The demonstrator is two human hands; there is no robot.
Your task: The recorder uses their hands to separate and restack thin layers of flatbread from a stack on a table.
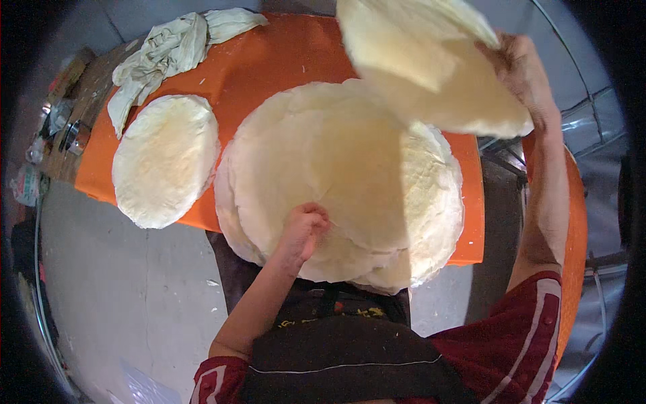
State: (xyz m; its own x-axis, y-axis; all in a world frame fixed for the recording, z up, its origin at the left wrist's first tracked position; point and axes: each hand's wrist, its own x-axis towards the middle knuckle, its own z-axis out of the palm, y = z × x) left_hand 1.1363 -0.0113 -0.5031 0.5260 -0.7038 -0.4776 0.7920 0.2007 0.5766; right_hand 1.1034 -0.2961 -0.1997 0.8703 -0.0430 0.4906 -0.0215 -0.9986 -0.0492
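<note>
A stack of thin, round, pale dough sheets [296, 161] lies overlapping on an orange cloth-covered table [269, 54]. My left hand [307, 227] rests on the lower middle of the stack, its fingers curled closed against the top sheet; whether anything is pinched in them is hard to tell. My right hand [515, 67] is raised at the upper right, gripping another large sheet [431, 74] by its side, tilted above the far right of the stack. Part of that hand is hidden behind the sheet. A smaller oval sheet [161, 158] lies apart on the left.
A crumpled pale cloth [161, 60] lies at the table's back left. Beside it is a wooden board [64, 161] with metal items and bags. A second orange surface [572, 222] shows behind my right arm. Grey floor [134, 289] shows below the table.
</note>
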